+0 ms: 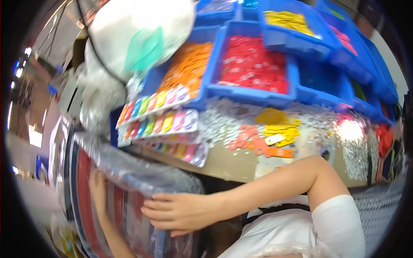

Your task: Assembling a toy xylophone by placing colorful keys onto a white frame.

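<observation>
At the lower left is a large striped thing [118, 198] in red, grey and blue, covered with clear plastic sheeting [142, 167]. My left hand [100, 193] reaches onto its stripes near the left side, fingers extended and slightly blurred. Across its right edge lies my right hand [183, 213], fingers stretched out and flat on the plastic. Neither hand visibly grips anything. Just beyond, several white blister cards [172, 124] with rows of multicoloured oval pieces are stacked unevenly at the table's edge.
Blue bins hold orange [187, 64], red [254, 64] and yellow pieces [288, 21]. Small silvery parts [219, 120] scatter over the table, near yellow and orange flat pieces [279, 133]. A white plastic bag [137, 30] stands at the back left, with a dark cable [92, 43] crossing it.
</observation>
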A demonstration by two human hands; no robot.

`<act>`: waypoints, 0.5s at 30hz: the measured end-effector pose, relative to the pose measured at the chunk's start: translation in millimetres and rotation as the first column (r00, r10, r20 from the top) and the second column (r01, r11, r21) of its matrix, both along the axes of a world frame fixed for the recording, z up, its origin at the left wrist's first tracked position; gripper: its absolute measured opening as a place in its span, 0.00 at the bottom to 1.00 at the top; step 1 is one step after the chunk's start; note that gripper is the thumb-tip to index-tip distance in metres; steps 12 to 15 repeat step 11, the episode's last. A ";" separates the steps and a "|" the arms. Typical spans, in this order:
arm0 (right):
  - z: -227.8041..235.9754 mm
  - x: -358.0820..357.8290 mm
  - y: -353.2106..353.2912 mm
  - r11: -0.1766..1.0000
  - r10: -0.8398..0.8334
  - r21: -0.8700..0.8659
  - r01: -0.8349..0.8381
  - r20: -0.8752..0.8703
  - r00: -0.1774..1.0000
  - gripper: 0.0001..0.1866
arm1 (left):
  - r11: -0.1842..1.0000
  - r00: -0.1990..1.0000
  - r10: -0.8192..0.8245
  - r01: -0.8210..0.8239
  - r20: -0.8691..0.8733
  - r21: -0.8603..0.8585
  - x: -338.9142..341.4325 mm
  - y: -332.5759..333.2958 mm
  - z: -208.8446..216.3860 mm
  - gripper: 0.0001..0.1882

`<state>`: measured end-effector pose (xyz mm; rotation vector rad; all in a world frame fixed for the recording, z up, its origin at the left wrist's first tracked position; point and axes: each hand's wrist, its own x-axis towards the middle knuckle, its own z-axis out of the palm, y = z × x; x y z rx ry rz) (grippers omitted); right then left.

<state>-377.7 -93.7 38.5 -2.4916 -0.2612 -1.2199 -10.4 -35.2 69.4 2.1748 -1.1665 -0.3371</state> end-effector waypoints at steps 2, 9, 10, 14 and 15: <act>12.8 -52.6 3.9 0.991 -0.069 -0.124 0.060 -0.069 0.995 0.26 | 0.896 0.996 -0.084 0.058 -0.040 -0.441 -47.3 -9.4 61.8 0.15; 18.2 -265.3 -16.2 0.557 -0.830 -0.230 0.798 -0.170 0.531 0.14 | 0.462 0.392 -0.776 0.887 0.494 0.022 -317.3 -83.7 98.7 0.13; 9.1 -291.4 -8.0 0.431 -0.893 -0.121 0.894 -0.199 0.404 0.18 | 0.356 0.218 -0.815 0.920 0.537 0.166 -333.3 -86.4 89.6 0.17; -0.8 -319.1 2.4 0.280 -0.935 -0.022 0.960 -0.234 0.267 0.22 | 0.259 0.144 -0.840 0.954 0.523 0.153 -356.6 -106.6 85.3 0.17; -0.8 -319.1 2.4 0.280 -0.935 -0.022 0.960 -0.234 0.267 0.22 | 0.259 0.144 -0.840 0.954 0.523 0.153 -356.6 -106.6 85.3 0.17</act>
